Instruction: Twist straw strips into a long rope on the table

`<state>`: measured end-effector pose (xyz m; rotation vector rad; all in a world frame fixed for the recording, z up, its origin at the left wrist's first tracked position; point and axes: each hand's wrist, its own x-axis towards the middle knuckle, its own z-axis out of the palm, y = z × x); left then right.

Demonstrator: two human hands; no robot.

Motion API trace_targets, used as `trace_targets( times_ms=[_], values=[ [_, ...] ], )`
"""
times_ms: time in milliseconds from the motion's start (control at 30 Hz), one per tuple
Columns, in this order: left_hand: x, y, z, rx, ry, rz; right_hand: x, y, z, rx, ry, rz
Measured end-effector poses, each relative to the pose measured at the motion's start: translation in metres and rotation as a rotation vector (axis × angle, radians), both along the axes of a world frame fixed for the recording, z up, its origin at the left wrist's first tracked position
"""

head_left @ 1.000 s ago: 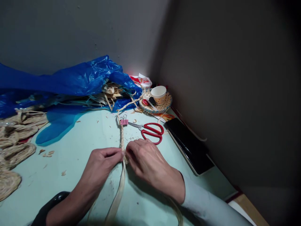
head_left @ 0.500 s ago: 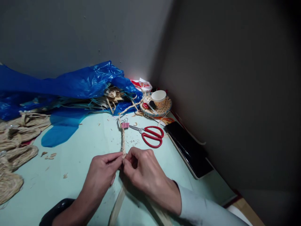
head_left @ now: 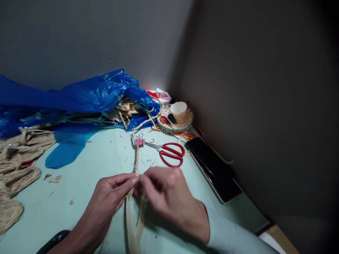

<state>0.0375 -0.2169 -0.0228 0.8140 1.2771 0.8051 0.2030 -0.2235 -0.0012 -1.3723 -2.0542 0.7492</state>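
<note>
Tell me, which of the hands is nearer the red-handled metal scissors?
Right. The right hand lies just short of the red-handled metal scissors; the left hand is farther off, across the braided straw cord.

The straw braid (head_left: 137,160) pinched at the fingers (head_left: 124,180) is pale tan in a plaited pattern. Just beyond them it carries a pink clip (head_left: 140,141). The scissors (head_left: 171,153) right of that have red handles, and farther right lies a glossy black slab (head_left: 213,164). The table (head_left: 87,169) is mint green, the plastic sheet (head_left: 87,93) far beyond vivid blue. A cream cup (head_left: 178,109) stands on a dotted tan tray (head_left: 186,121).
</note>
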Motion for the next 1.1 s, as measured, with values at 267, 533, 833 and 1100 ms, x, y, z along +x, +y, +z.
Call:
trace_targets(
  times_ms=[267, 533, 833, 1100],
  values=[
    [-0.002, -0.002, 0.002, -0.013, -0.016, 0.037, 0.010, 0.023, -0.014, -0.290, 0.287, 0.182],
    [0.007, -0.005, 0.006, -0.025, -0.038, 0.092, 0.010, 0.019, -0.006, -0.268, 0.171, 0.159],
    [0.002, -0.008, 0.002, 0.282, 0.248, 0.000, -0.001, 0.013, -0.014, -0.236, 0.235, 0.097],
    [-0.003, -0.012, 0.009, 0.506, 0.706, -0.164, -0.011, 0.007, -0.018, -0.230, 0.241, -0.075]
  ],
)
